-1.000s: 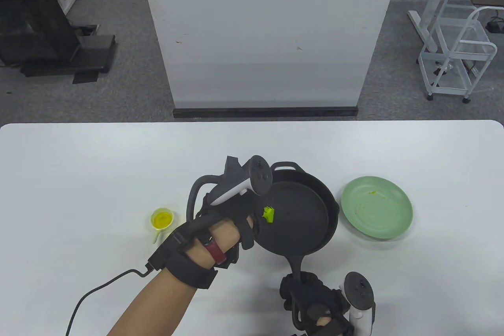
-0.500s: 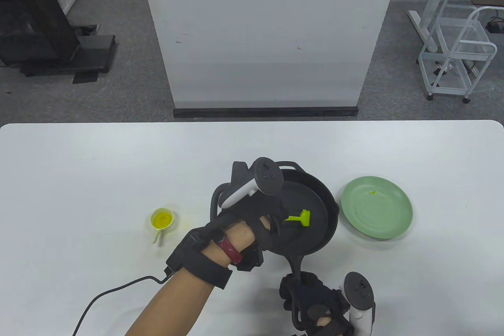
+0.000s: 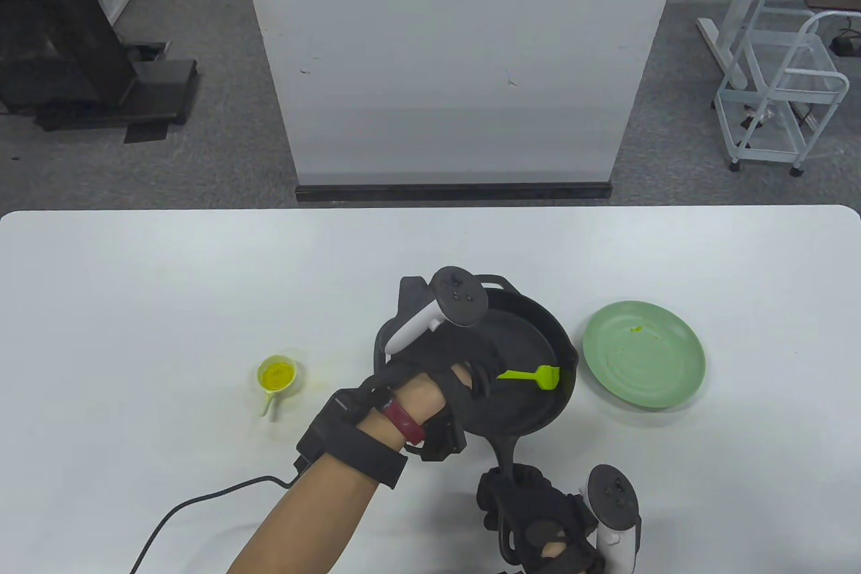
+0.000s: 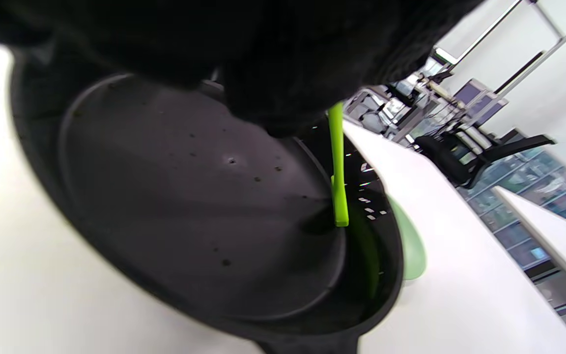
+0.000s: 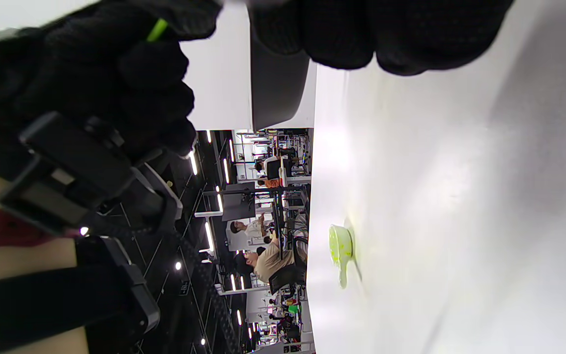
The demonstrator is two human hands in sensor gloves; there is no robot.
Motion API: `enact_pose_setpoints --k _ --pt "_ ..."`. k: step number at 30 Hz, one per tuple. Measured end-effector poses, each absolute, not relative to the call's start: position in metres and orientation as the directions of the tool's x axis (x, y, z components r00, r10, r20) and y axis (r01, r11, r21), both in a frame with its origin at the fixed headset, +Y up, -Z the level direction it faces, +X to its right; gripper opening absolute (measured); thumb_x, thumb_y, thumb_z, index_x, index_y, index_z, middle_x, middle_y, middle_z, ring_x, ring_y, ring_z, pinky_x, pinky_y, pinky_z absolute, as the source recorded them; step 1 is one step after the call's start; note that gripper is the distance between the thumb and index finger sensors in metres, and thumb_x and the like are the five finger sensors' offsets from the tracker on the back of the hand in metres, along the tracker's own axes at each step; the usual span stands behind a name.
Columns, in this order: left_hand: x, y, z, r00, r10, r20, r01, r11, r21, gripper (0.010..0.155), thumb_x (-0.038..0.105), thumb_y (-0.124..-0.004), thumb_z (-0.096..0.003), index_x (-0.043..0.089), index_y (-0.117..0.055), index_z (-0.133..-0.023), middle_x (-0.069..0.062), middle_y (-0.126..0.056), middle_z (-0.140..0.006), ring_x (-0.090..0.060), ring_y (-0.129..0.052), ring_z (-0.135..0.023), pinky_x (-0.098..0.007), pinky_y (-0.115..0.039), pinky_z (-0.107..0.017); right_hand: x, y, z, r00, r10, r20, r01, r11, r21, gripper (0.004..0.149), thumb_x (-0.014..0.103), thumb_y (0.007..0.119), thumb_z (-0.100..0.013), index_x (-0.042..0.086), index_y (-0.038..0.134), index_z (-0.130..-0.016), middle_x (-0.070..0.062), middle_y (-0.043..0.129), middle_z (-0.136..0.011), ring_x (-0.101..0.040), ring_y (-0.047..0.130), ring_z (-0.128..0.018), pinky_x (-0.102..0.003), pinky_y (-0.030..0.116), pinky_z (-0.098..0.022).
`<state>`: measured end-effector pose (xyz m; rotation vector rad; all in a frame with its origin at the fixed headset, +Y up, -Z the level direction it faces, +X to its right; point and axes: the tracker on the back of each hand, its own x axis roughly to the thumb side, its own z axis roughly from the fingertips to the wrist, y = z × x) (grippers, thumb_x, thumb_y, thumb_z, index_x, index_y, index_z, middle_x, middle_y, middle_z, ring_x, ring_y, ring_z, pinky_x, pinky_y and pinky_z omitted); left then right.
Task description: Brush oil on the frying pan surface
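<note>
A black cast-iron frying pan point(image 3: 531, 399) sits mid-table, its handle point(image 3: 506, 451) pointing toward me. My left hand point(image 3: 464, 375) grips the stem of a green silicone brush point(image 3: 531, 376), whose head lies at the pan's right inner edge. In the left wrist view the brush point(image 4: 338, 167) reaches down onto the dark pan floor point(image 4: 189, 196). My right hand point(image 3: 538, 520) holds the end of the pan handle near the table's front edge. A small yellow cup of oil point(image 3: 276, 375) stands to the left of the pan; the same oil cup point(image 5: 340, 248) shows in the right wrist view.
A pale green plate point(image 3: 643, 354) lies right of the pan, close to its rim. A black cable point(image 3: 202, 507) trails from my left wrist across the table's front left. Beyond the white table point(image 3: 134, 278) stands a white panel point(image 3: 457, 56).
My left hand has swept the brush rightward across the pan, from its left side to the right inner edge. The right hand and pan have stayed put.
</note>
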<state>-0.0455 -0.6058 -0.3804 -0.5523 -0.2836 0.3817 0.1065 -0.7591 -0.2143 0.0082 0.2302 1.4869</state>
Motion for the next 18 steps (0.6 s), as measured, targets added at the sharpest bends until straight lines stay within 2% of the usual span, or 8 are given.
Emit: enact_pose_setpoints --k 6,18 --pt "-0.066 -0.606 -0.383 0.937 0.324 0.128 -0.201 0.804 -0.559 0.049 0.045 -0.074 -0.0477 0.011 -0.085 -0.082 0.001 -0.1 -0.038 -0.022 -0.094 -0.013 -0.043 -0.085 -0.016 0.107 -0.759 -0.214 0.069 0.987 -0.147 -0.985 0.09 0.146 0.048 0.04 0.071 -0.043 0.004 0.066 -0.075 -0.026 0.071 -0.076 -0.049 0.077 -0.064 -0.042 0.077 -0.04" --pt "-0.112 -0.587 -0.38 0.988 0.135 0.068 -0.083 0.861 -0.501 0.051 0.048 -0.075 -0.0472 0.011 -0.086 -0.081 0.001 -0.1 -0.038 -0.022 -0.094 -0.013 -0.043 -0.085 -0.016 0.106 -0.759 -0.214 0.07 0.986 -0.151 -0.985 0.092 0.147 0.048 0.039 0.071 -0.044 0.003 0.066 -0.076 -0.026 0.07 -0.077 -0.049 0.076 -0.065 -0.042 0.077 -0.041"
